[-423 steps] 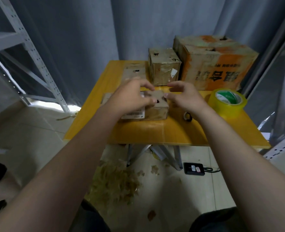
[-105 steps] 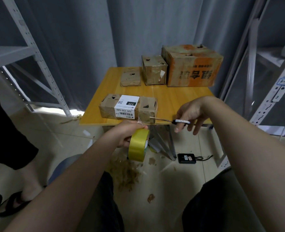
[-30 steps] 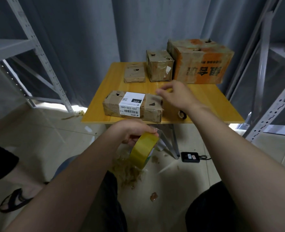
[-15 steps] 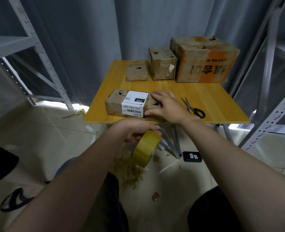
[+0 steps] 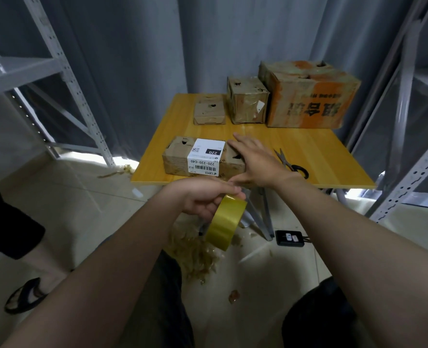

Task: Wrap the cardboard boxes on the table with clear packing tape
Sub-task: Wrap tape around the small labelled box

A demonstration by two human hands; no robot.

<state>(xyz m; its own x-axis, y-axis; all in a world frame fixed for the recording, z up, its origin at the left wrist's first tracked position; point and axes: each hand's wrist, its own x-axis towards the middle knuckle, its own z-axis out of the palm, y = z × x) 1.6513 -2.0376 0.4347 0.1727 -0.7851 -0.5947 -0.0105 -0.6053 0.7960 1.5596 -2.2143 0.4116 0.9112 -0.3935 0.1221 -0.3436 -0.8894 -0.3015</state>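
Head view: right grip (image 5: 255,162) now flat on labelled box (image 5: 180,159), scissors (image 5: 287,163) released; left grip (image 5: 203,197) clutches tape roll (image 5: 225,222).

left hand (image 5: 203,197) grips tape roll (image 5: 225,222); right hand (image 5: 255,162) presses box (image 5: 183,159).

Yellow tape roll (image 5: 226,222), orange-printed brown box (image 5: 308,96), yellow table (image 5: 321,151)
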